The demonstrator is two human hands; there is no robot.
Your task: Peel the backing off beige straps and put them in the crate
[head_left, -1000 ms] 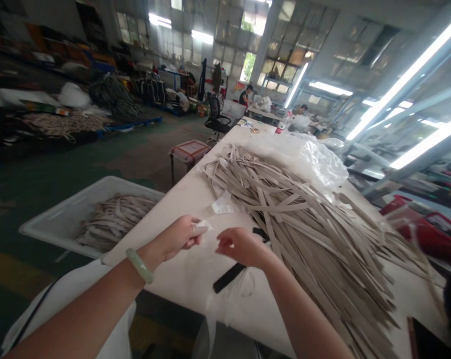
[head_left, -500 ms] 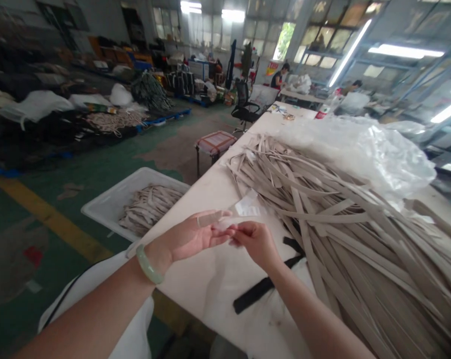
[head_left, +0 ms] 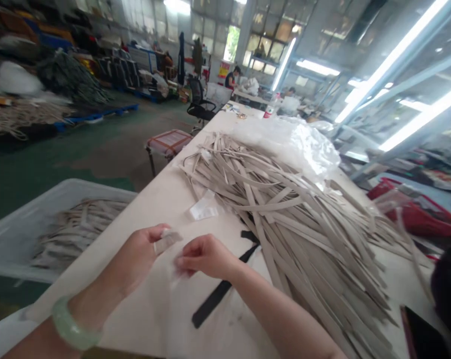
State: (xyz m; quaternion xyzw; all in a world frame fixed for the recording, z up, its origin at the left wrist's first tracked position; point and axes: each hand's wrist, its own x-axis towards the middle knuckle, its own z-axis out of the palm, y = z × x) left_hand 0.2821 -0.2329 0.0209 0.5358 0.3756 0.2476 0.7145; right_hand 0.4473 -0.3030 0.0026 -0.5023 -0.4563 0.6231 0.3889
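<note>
My left hand (head_left: 141, 257) and my right hand (head_left: 203, 257) hover close together over the near part of a white table (head_left: 154, 204). Both have their fingers curled. Pale tape wraps my left forefinger, and something thin and clear seems to stretch between the two hands, too faint to name. A black strap (head_left: 220, 291) lies on the table just under my right wrist. A big heap of long beige strips (head_left: 285, 219) fills the table to the right. A small clear packet (head_left: 204, 209) lies beyond my hands.
A white bin (head_left: 23, 214) holding more beige strips stands on the floor at the left. Crumpled clear plastic (head_left: 300, 144) lies at the far end of the heap. A dark phone (head_left: 422, 339) rests at the table's right corner. A stool (head_left: 167, 142) and distant workers are behind.
The camera swung right and tilted. My hands have drawn slightly apart and dropped nearer to me; before, their fingertips met.
</note>
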